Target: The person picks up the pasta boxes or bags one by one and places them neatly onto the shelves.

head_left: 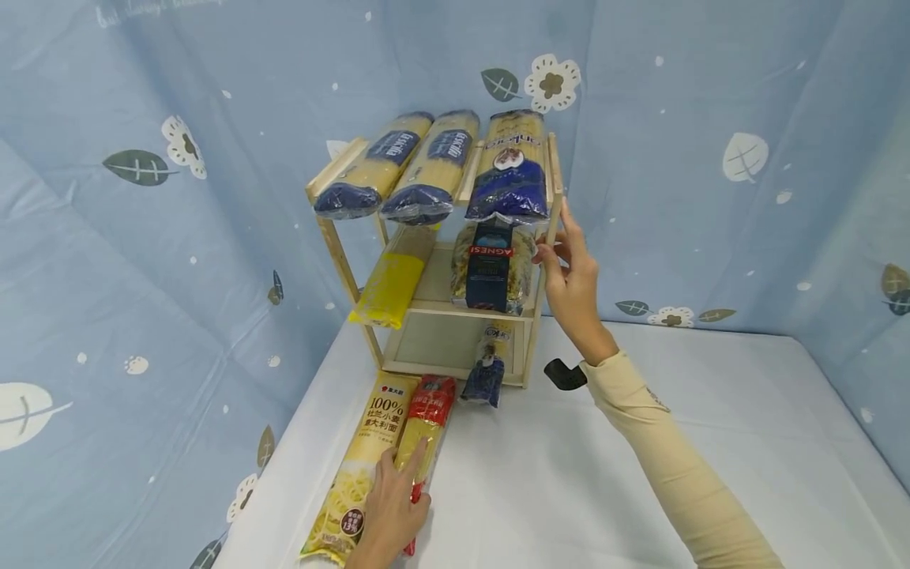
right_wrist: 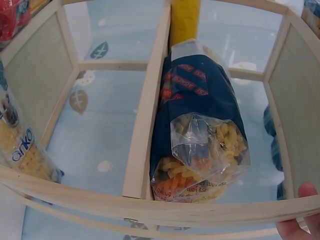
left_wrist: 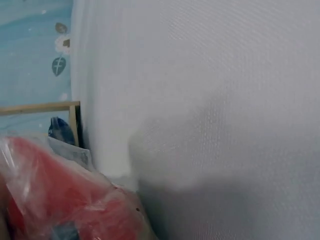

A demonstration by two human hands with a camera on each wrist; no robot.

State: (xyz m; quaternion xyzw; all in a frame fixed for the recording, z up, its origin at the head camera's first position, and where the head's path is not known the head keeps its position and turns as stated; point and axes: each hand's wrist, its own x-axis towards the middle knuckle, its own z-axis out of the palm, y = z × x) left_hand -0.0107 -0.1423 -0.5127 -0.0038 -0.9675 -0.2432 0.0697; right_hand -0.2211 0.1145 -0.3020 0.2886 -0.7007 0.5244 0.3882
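Note:
In the head view my left hand [head_left: 394,506] lies over a red-and-yellow spaghetti packet [head_left: 426,415] on the table, fingers extended and touching it. Beside it is a long cream-and-yellow pasta packet [head_left: 380,419]. The left wrist view shows red packaging [left_wrist: 75,195] up close. My right hand [head_left: 576,276] grips the right upright of a small wooden shelf [head_left: 472,312]; in the right wrist view its fingertips [right_wrist: 307,190] curl round the wood. Close to that hand, an Agnesi pasta bag [head_left: 490,273] sits on the middle tier, left of the upright.
Three spaghetti packets [head_left: 434,166] with blue ends lie on the top tier. A yellow packet [head_left: 391,284] lies at the middle tier's left. On the bottom tier a blue-ended packet [head_left: 486,367] juts forward. Blue patterned cloth [head_left: 711,158] hangs behind the white table [head_left: 569,490].

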